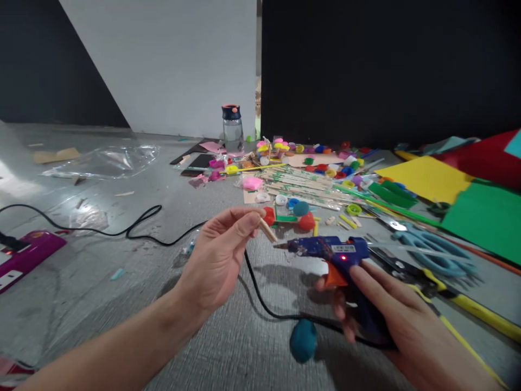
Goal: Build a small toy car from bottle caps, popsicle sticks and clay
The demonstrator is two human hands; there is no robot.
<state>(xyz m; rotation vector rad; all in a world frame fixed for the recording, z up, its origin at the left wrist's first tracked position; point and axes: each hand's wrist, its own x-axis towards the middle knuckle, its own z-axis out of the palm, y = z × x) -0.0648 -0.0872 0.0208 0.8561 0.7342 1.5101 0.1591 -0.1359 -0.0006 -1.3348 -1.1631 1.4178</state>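
Observation:
Between thumb and fingers, my left hand (222,252) pinches a short wooden stick piece (267,229) near the middle of the view. My right hand (391,304) is wrapped round the handle of a blue glue gun (319,246) with an orange trigger and a lit red light. The gun's nozzle points left, close to the lower end of the wooden piece; whether they touch I cannot tell. A clear glue stick comes out of the gun's back. Below the gun, a dark teal ball (303,340) rests on the grey surface beside the black cord (260,296).
Behind my hands lie wooden sticks (299,182), coloured caps and a water bottle (233,130). Blue scissors (435,250), yellow-handled pliers (468,307) and coloured sheets (484,220) are at right. A purple power strip (36,252) sits far left.

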